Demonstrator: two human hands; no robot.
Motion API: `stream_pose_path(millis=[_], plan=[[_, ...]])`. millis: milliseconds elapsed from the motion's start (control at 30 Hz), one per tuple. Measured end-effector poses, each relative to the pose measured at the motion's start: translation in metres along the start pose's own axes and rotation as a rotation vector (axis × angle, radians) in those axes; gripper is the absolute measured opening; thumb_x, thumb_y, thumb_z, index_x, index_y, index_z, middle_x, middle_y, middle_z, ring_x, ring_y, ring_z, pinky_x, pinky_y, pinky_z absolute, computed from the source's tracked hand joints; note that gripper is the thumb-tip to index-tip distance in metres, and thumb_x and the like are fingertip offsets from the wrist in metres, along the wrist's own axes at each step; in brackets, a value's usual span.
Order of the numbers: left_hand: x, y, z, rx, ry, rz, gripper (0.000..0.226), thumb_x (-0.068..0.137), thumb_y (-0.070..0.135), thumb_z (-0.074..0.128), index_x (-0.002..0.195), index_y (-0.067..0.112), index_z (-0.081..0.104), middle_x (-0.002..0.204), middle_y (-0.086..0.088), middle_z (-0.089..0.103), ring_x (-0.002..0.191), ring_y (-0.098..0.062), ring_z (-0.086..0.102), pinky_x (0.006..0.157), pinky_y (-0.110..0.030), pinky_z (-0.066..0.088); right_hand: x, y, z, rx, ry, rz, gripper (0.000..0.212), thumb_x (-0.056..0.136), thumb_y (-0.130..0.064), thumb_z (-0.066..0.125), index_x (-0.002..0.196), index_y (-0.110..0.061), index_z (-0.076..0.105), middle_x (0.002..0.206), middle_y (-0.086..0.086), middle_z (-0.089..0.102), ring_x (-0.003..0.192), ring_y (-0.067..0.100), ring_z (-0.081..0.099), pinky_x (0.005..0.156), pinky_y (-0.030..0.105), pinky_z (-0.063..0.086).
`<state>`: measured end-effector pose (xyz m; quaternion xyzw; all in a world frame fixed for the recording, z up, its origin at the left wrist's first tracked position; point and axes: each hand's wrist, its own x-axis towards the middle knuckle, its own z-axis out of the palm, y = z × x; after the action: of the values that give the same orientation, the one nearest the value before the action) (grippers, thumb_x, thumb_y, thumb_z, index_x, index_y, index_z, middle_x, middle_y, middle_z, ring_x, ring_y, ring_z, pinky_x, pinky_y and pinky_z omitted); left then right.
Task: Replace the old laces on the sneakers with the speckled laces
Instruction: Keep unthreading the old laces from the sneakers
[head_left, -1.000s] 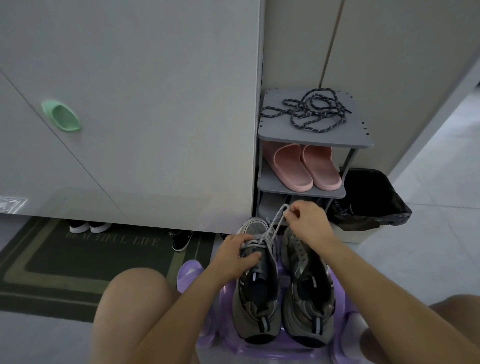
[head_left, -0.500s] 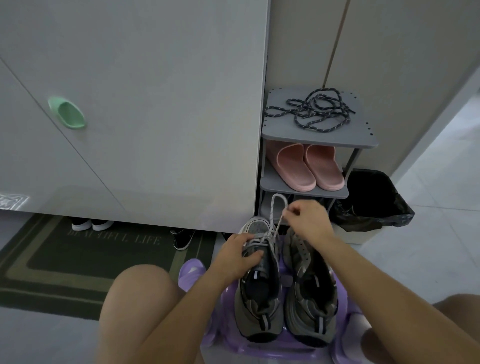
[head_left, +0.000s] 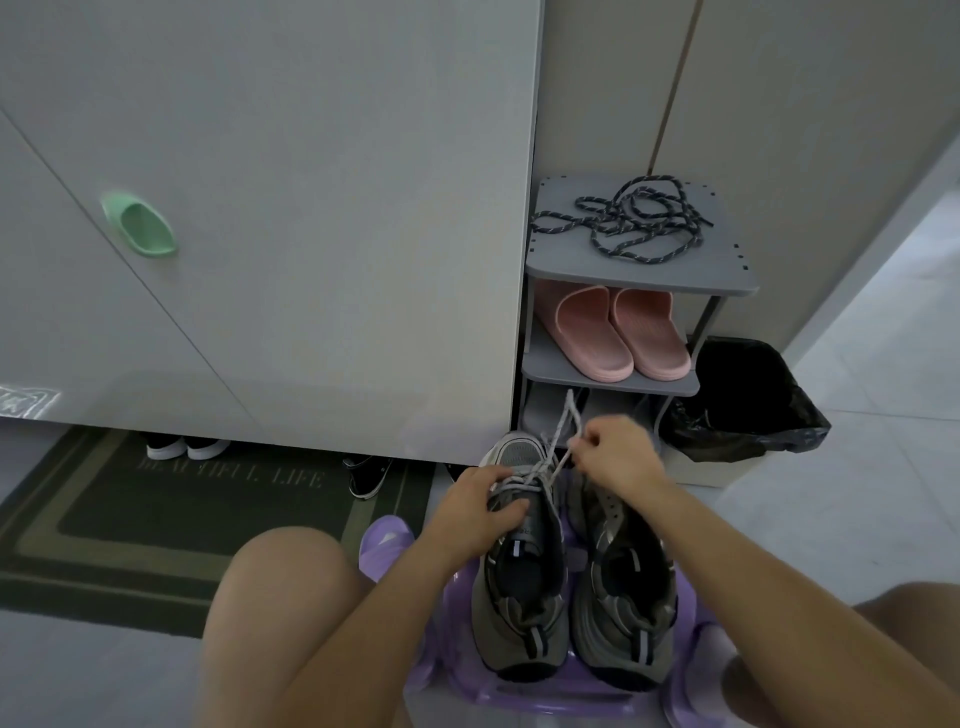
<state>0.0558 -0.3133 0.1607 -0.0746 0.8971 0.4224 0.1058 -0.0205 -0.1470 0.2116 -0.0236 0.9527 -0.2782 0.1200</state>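
Grey lace (head_left: 560, 439) pinched in right hand (head_left: 618, 454) may snag and drag sneaker (head_left: 524, 582) if gripping left hand (head_left: 478, 512) slips

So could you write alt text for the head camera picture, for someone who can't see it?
A seated person's right hand pinches a pale grey lace raised above the left sneaker, which the left hand holds. Behind, speckled dark laces lie on a grey shoe rack.
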Motion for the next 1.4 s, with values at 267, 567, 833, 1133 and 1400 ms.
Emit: stream_pose_path(millis=[267,567,833,1133,1400], plan=[[0.001,0.0,0.001,-0.005,0.007,-0.009,0.049,0.085,0.034,0.064,0.13,0.022,0.051,0.129,-0.003,0.048,0.114,-0.014,0.052,0.091,-0.018,0.037,0.004,0.002,0.0,0.255,-0.107,0.102,0.026,0.086,-0.022,0.065,0.068,-0.005,0.068,0.07,0.01,0.068,0.064,0.022,0.065,0.077,0.038,0.058],[-0.001,0.002,0.0,0.005,-0.006,-0.026,0.05,0.085,0.035,0.063,0.132,0.023,0.049,0.13,-0.003,0.048,0.116,-0.017,0.05,0.094,-0.022,0.038,-0.003,-0.002,0.015,-0.007,-0.035,-0.007,0.024,0.089,-0.022,0.059,0.072,-0.007,0.067,0.085,0.012,0.069,0.078,0.024,0.061,0.067,0.022,0.037],[-0.001,0.002,0.0,0.0,0.005,-0.021,0.049,0.085,0.033,0.064,0.131,0.021,0.05,0.128,-0.003,0.048,0.112,-0.015,0.051,0.089,-0.02,0.037,0.002,-0.005,0.008,0.136,-0.003,0.019,0.034,0.092,-0.027,0.055,0.08,0.002,0.068,0.078,0.013,0.071,0.072,0.025,0.066,0.069,0.027,0.051],[0.0,0.003,-0.001,0.018,0.004,-0.014,0.05,0.085,0.032,0.063,0.132,0.021,0.049,0.13,-0.003,0.047,0.114,-0.015,0.05,0.089,-0.017,0.035,-0.006,0.007,0.034,-0.035,-0.048,0.13,0.039,0.083,-0.038,0.064,0.064,-0.01,0.046,0.06,0.006,0.044,0.069,0.026,0.05,0.06,0.026,0.034],[0.001,0.005,-0.001,0.026,0.002,-0.017,0.052,0.084,0.033,0.064,0.132,0.021,0.048,0.131,-0.002,0.046,0.114,-0.014,0.05,0.088,-0.017,0.035,-0.014,0.002,0.037,-0.054,-0.196,0.046,0.023,0.09,-0.028,0.057,0.077,-0.014,0.069,0.081,0.007,0.066,0.084,0.025,0.062,0.066,0.022,0.042]])
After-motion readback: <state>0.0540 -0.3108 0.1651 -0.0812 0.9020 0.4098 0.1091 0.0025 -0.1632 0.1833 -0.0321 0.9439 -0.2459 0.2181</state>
